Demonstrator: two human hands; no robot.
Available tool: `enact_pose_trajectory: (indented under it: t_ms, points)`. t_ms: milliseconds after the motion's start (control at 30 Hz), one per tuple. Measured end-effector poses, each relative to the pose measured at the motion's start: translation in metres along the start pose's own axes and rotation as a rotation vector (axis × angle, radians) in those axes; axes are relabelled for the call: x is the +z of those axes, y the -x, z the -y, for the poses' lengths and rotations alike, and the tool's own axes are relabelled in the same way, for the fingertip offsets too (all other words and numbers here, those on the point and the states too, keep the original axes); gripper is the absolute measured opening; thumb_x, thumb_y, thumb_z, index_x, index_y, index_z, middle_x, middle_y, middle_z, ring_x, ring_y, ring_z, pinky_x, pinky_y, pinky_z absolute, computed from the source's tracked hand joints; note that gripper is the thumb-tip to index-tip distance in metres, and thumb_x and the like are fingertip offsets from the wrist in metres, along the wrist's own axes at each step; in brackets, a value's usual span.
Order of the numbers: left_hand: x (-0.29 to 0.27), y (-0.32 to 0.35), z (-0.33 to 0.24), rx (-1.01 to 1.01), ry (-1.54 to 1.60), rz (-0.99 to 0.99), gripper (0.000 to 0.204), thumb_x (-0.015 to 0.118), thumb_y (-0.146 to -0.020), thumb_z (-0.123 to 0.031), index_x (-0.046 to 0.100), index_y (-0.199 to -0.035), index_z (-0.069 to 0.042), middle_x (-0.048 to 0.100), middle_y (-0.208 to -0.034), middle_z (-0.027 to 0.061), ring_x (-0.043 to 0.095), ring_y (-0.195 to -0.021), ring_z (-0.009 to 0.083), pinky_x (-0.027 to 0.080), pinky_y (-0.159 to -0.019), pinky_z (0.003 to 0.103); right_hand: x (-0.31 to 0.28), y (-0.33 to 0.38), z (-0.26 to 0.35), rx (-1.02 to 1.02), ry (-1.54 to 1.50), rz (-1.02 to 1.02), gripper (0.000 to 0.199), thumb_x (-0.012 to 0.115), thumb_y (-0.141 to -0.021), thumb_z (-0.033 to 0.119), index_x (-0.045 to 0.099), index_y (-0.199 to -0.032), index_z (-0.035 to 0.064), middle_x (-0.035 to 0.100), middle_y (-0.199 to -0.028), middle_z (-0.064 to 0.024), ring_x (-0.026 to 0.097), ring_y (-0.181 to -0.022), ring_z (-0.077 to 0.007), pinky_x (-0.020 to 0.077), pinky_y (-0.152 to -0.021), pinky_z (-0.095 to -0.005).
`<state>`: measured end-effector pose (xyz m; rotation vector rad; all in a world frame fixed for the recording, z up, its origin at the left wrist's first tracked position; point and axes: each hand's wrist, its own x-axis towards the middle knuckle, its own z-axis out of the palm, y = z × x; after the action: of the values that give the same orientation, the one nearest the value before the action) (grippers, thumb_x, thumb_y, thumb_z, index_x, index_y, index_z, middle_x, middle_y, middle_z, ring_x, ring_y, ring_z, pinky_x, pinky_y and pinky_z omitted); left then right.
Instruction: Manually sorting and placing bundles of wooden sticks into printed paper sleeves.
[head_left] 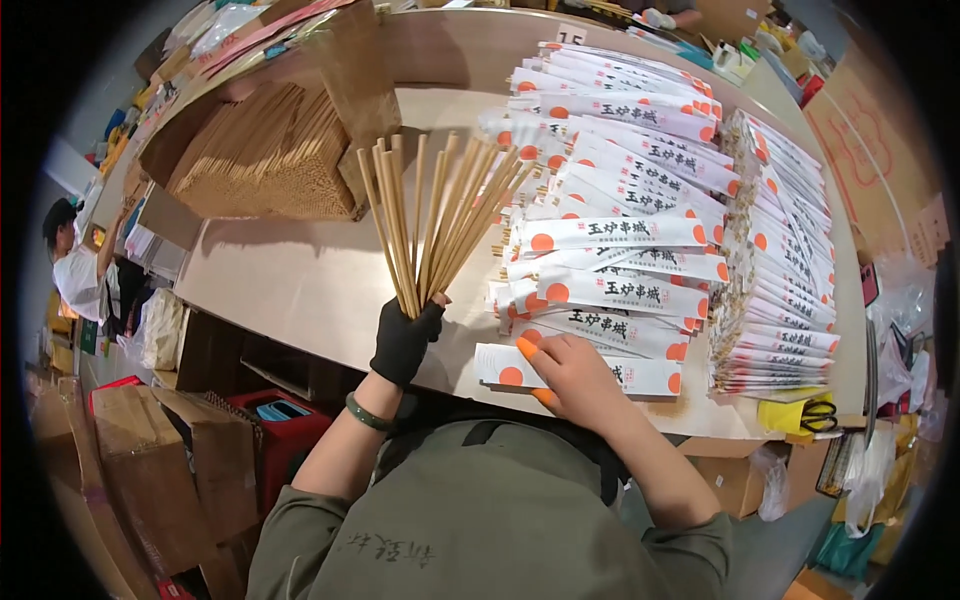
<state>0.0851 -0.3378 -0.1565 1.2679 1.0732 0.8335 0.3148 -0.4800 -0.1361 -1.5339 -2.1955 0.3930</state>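
My left hand (405, 340), in a black glove with bare fingertips, is closed round the lower ends of a bundle of wooden chopsticks (440, 215). Their upper ends fan out above the table. My right hand (580, 380) wears orange finger covers on two fingers. Its thumb and forefinger straddle the two long edges of a small stack of white paper chopstick sleeves (510, 366) at the table's near edge. The palm hides part of that stack. Just beyond lies a big overlapping pile of filled sleeves (625, 233) with red dots and dark lettering.
A brown carton (362, 85) full of loose chopsticks (265, 160) lies at the back left. More packed sleeves (785, 260) are stacked on the right. Black-handled scissors (818, 415) sit by yellow material at the right corner. Cardboard boxes (150, 460) stand left; another person (85, 260) works far left.
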Motion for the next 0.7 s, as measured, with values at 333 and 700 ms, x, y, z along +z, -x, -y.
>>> enact_pose_trajectory:
  t_ms: [333,700]
  points:
    - [0.039,0.036,0.047,0.216,-0.301,-0.164,0.036,0.068,-0.083,-0.03,0.063,-0.11,-0.008,0.064,-0.106,0.0169,0.061,-0.099,0.0339,0.048,-0.086,0.042,0.031,0.032,0.015,-0.051,0.346,-0.186,0.051,0.064,-0.067,0.0,0.062,-0.118,0.0008,0.056,-0.098,-0.0147,0.056,-0.085,-0.0324,0.0449,-0.074,-0.0409]
    - [0.023,0.06,0.028,0.089,-0.236,-0.055,0.029,0.066,-0.082,-0.033,0.068,-0.098,-0.009,0.067,-0.09,0.0161,0.064,-0.087,0.0349,0.05,-0.077,0.041,0.031,0.031,0.004,-0.119,0.293,-0.225,0.036,0.07,-0.074,0.003,0.067,-0.11,0.0021,0.061,-0.093,-0.0138,0.06,-0.083,-0.0312,0.0487,-0.072,-0.0375]
